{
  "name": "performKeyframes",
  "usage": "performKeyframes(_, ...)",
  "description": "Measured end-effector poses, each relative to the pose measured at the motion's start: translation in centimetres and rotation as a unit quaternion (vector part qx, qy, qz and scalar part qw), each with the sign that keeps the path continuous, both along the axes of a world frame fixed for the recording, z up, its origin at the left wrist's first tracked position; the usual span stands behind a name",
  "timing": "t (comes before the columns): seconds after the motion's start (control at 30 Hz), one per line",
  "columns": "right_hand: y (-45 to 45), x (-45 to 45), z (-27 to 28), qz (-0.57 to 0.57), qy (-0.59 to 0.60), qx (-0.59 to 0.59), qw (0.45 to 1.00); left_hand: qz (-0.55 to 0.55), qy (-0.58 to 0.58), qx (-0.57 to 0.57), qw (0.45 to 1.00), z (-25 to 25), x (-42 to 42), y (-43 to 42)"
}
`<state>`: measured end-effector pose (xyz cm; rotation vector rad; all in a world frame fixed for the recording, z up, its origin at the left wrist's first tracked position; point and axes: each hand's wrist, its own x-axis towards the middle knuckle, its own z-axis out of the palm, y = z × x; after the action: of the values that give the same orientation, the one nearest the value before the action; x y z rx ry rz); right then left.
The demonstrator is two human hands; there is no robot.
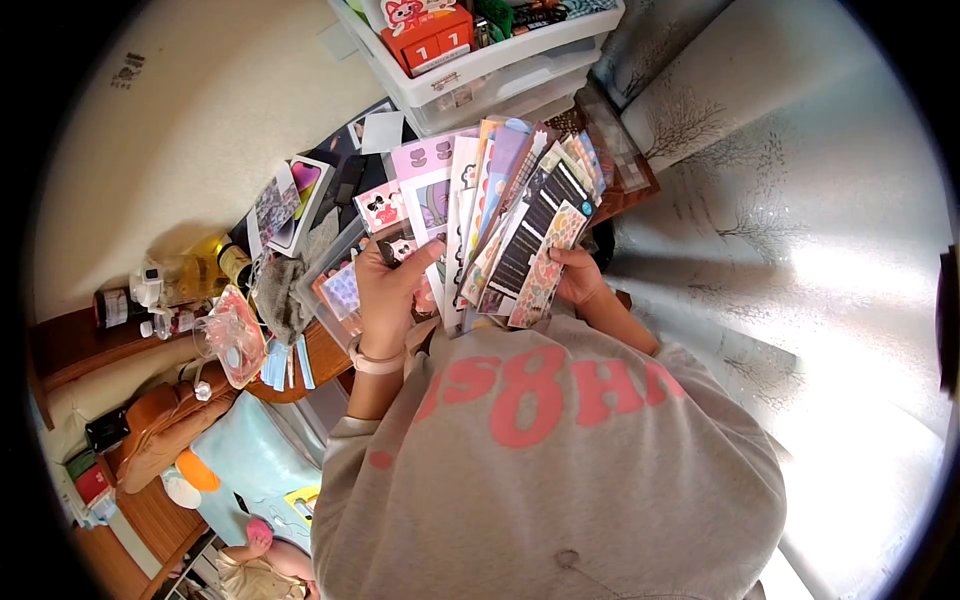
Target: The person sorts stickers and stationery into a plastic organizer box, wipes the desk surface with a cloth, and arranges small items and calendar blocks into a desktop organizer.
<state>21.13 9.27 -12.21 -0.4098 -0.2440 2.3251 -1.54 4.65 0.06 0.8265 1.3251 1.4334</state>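
Observation:
A fanned-out bunch of sticker sheets point(500, 210) is spread between my two hands, in front of my chest. My left hand point(392, 285), with a pale band on its wrist, grips the left side of the fan, thumb over a lilac-and-white sheet point(432, 200). On the right side, my right hand point(577, 277) pinches a floral strip point(550, 260) that lies over a black sheet with white lines point(535, 225). Small cartoon cards point(381, 206) stick out beyond my left hand. The fingers behind the sheets are hidden.
A white plastic drawer unit point(440, 95) with a red box point(428, 45) on top stands at the back. A phone box point(305, 200) and clear tray point(335, 290) are at left. Curtains point(760, 220) hang right. Another person's hand point(258, 540) shows lower left.

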Motion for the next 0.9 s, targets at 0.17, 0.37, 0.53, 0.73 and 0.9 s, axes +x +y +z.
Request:
performKeyframes(0.17,0.0,0.0,0.0,-0.020,-0.002,0.012,1.000,0.010,-0.025,-0.030,0.999,0.1,-0.3,-0.2)
performKeyframes(0.37,0.2,0.0,0.6,0.008,0.005,0.006,1.000,-0.065,-0.080,-0.127,0.987,-2.5,0.0,0.3)
performKeyframes(0.53,0.2,0.3,0.0,0.012,0.057,0.028,0.998,0.009,-0.147,-0.102,0.984,1.8,2.2,0.9)
performKeyframes(0.73,-0.1,0.2,-2.3,-0.039,0.096,-0.009,0.995,-0.103,0.078,0.124,0.984,4.3,1.6,0.2)
performKeyframes(0.9,0.2,0.7,-3.1,-0.058,0.111,-0.015,0.992,-0.611,-0.142,0.382,0.679,13.9,5.1,-2.4)
